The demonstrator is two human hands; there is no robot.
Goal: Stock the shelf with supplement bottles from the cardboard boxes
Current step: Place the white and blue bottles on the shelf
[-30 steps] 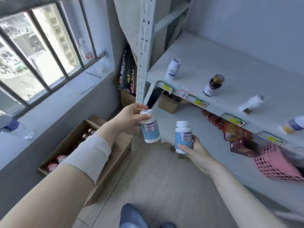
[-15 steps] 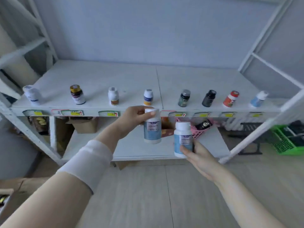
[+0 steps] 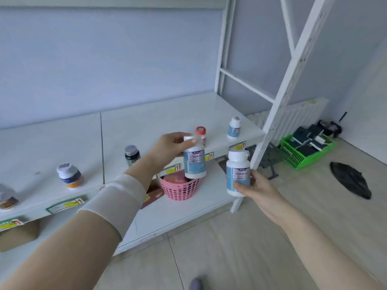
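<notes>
Held supplement bottles (image 3: 194, 162) (image 3: 238, 172): white, pale-blue labels. Perforated basket (image 3: 179, 190): pink. Crate (image 3: 301, 155): green. Shelf (image 3: 146, 118): white. Price tags (image 3: 67, 204): yellow-green.

The leftmost bottle (image 3: 7, 196) is blurred and edge-cropped.

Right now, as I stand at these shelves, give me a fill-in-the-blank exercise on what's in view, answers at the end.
1. The left hand pinches the first bottle by its ____.
2. The right hand grips the second bottle, whose cap is ____.
3. The basket on the lower shelf is ____.
4. The crate on the floor is ____.

Missing words: cap; white; pink; green.
</notes>
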